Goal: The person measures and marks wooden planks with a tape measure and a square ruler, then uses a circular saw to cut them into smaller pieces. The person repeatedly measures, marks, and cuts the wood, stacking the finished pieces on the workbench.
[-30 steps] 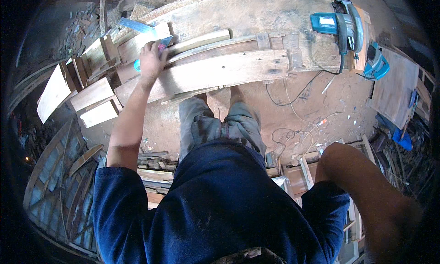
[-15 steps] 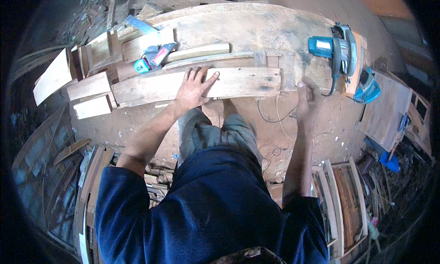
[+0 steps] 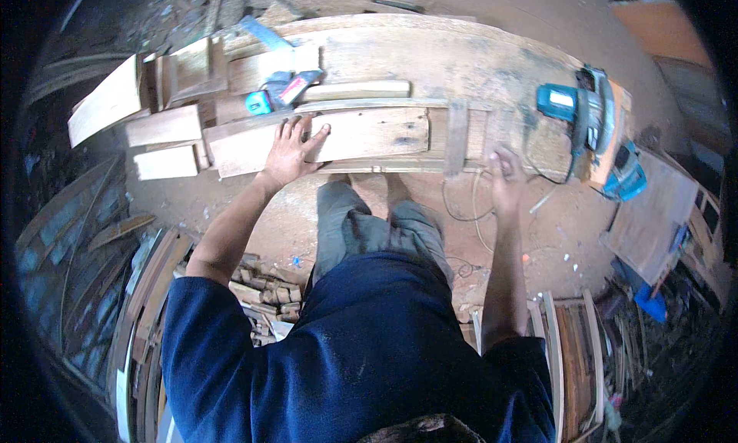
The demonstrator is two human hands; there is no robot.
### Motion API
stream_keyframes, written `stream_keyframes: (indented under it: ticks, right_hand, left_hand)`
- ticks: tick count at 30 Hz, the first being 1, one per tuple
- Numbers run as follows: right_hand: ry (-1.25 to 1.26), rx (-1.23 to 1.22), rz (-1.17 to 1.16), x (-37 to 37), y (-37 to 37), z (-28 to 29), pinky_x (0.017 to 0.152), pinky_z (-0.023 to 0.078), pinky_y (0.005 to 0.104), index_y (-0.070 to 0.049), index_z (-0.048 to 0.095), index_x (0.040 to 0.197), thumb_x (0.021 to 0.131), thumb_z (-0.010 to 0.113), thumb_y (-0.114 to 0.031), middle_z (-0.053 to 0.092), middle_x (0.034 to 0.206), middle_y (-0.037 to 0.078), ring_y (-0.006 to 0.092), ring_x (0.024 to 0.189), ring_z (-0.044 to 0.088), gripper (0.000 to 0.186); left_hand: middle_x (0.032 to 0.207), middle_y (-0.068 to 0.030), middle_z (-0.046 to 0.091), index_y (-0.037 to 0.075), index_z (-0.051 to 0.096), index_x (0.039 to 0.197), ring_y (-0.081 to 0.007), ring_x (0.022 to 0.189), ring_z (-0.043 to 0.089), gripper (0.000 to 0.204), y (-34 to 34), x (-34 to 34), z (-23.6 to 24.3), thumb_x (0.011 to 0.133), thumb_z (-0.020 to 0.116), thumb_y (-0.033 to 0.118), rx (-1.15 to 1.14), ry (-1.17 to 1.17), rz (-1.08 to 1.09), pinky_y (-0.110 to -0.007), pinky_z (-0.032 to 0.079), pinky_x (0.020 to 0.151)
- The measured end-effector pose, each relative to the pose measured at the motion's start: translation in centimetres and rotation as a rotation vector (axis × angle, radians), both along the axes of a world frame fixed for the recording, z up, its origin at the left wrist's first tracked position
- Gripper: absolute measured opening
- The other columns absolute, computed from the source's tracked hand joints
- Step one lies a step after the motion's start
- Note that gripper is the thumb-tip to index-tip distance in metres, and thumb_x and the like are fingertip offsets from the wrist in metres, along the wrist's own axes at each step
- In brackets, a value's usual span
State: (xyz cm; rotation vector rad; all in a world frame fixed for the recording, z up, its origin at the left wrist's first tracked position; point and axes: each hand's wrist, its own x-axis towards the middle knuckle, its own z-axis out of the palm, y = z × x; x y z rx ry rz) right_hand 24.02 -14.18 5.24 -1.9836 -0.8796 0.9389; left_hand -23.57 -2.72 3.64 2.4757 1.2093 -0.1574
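Observation:
Flat on a pale wooden board (image 3: 361, 133) lies my left hand (image 3: 290, 154), fingers spread. The board rests along the near side of the workbench (image 3: 453, 54), slightly slanted, its right end short of a crosswise wood strip (image 3: 457, 135). My right hand (image 3: 506, 180) hovers by the bench's near edge, right of that strip. Its fingers are curled and somewhat blurred; whether anything is inside them is hidden. Beyond the board sit a thick wooden stick (image 3: 357, 90), a blue tape measure (image 3: 259, 102) and a blue-bladed try square (image 3: 267, 33).
At the bench's right end stands a teal circular saw (image 3: 588, 104), with another teal power tool (image 3: 624, 174) beside it. Board offcuts (image 3: 165, 126) crowd the left end. A cable (image 3: 480, 220) trails on the floor. Stacked timber (image 3: 573, 358) lies behind me on both sides.
The board has slid left along the bench under my left hand, uncovering the wood strips and near edge to its right. My right hand has come down slightly toward me. The whole view has shifted.

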Motion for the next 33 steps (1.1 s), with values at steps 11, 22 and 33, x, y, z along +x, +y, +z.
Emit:
stream_keyframes:
  ticks: [11, 22, 33]
  right_hand:
    - [-0.115, -0.101, -0.032, -2.1, 1.1, -6.8, 0.086, 0.056, 0.0354, 0.003, 0.069, 0.120, 0.096, 0.074, -0.023, 0.074, 0.108, 0.015, 0.0223, 0.096, 0.071, 0.035]
    - [-0.563, 0.066, 0.254, -7.7, 1.9, -4.0, 0.115, 0.036, 0.0474, 0.001, 0.060, 0.138, 0.086, 0.084, -0.035, 0.056, 0.132, 0.022, 0.0376, 0.135, 0.044, 0.067]
    - [0.016, 0.068, -0.197, -0.3, 2.8, -7.1, 0.109, 0.042, 0.0395, 0.008, 0.046, 0.146, 0.091, 0.082, -0.027, 0.054, 0.142, 0.021, 0.0270, 0.131, 0.051, 0.074]
  left_hand:
    - [0.161, -0.0322, 0.025, 0.014, 0.037, 0.159, -0.0497, 0.150, 0.024, 0.106, -3.5, 4.8, -1.6, 0.074, 0.085, 0.057, 0.115, -0.216, 0.456, -0.064, 0.018, 0.123]
    - [0.136, -0.0363, 0.056, -0.018, 0.049, 0.139, -0.0426, 0.131, 0.055, 0.104, -2.4, -8.5, -6.4, 0.080, 0.080, 0.061, -0.066, -0.281, 1.323, -0.046, 0.041, 0.113]
    - [0.124, -0.0289, 0.064, -0.012, 0.054, 0.129, -0.0368, 0.118, 0.062, 0.085, -2.5, -0.2, -6.7, 0.081, 0.086, 0.050, -0.052, -0.427, 1.250, -0.043, 0.047, 0.104]
